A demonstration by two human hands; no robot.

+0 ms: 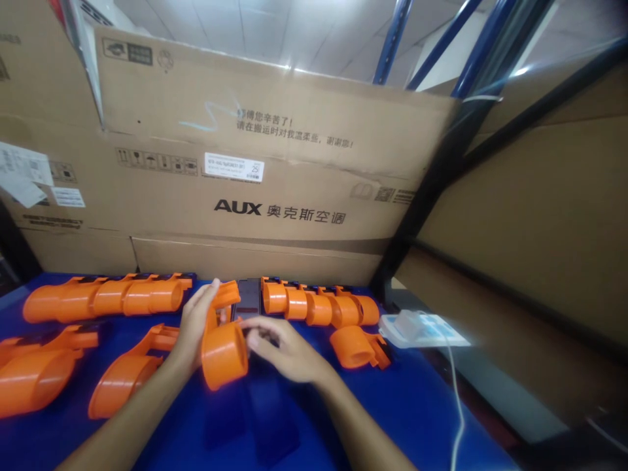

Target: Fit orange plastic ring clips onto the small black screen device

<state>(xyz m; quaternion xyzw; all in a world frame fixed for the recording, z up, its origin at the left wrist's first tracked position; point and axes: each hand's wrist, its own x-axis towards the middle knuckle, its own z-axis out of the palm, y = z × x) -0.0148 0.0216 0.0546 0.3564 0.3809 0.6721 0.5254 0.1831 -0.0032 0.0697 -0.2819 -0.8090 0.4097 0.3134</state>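
My left hand [193, 324] is wrapped round an orange plastic housing [223, 350] with a round open barrel, held just above the blue table top [417, 405]. My right hand [284, 347] touches the same housing from the right, fingers curled at its side near a dark part [248, 297] lying behind it. What the right fingers pinch, if anything, is hidden.
Rows of orange housings lie at the back left [108, 297], back right [318, 306] and near left [34, 376]; one lies alone [356, 347]. A white device [417, 327] with a cable sits right. Big cardboard boxes [255, 176] wall the back.
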